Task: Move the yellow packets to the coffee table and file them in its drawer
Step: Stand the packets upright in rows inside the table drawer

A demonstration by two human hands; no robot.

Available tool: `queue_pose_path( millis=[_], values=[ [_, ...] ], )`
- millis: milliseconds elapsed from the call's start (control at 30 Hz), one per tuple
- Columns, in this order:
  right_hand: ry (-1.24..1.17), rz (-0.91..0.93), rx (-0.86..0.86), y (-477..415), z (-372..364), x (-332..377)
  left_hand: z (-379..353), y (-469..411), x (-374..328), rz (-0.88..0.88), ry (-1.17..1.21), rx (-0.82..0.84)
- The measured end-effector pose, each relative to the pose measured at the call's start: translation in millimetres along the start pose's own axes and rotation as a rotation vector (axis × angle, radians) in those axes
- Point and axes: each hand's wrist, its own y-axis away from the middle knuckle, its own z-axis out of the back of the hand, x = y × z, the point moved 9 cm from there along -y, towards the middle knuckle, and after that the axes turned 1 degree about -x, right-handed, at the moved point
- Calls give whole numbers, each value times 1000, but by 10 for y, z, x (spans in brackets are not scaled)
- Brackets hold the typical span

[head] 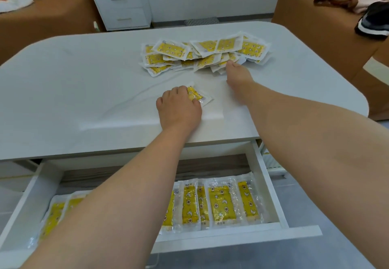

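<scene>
Yellow packets (205,55) lie heaped just beyond your right hand (237,75), whose grip cannot be told; your left hand (179,108) clutches a small stack (199,96), with the open drawer (231,237) nearest it.

heap of flat plastic packets (206,55): bright yellow centres with small white and brown figures, milky white borders
single plastic packet (199,96): yellow with brown and white marks, clear whitish rim
row of plastic packets in the drawer (221,201): yellow panels with white moons, stars and brown-edged figures, glossy clear wrap
rounded coffee table top (84,83): plain pale grey-white
open drawer (231,239): white walls, grey-brown wood-grain floor
two-drawer cabinet (122,3): white
upholstered sofa (52,18): brown
shoe (373,22): black, white stripe
</scene>
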Motion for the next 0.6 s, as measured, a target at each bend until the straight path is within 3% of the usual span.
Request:
queue_pose_path(
  millis=[200, 333, 467, 600],
  values=[
    [-99, -128, -180, 566, 406, -249, 68, 40, 50, 54, 68, 0],
    [-109, -95, -394, 995, 656, -460, 87, 12, 139, 133, 174, -17],
    [-235, -246, -524, 1007, 665, -505, 61, -31, 176, 139, 331, -16],
    [-250, -267, -617, 1079, 622, -485, 81, -17, 191, 125, 490, -12]
  ],
)
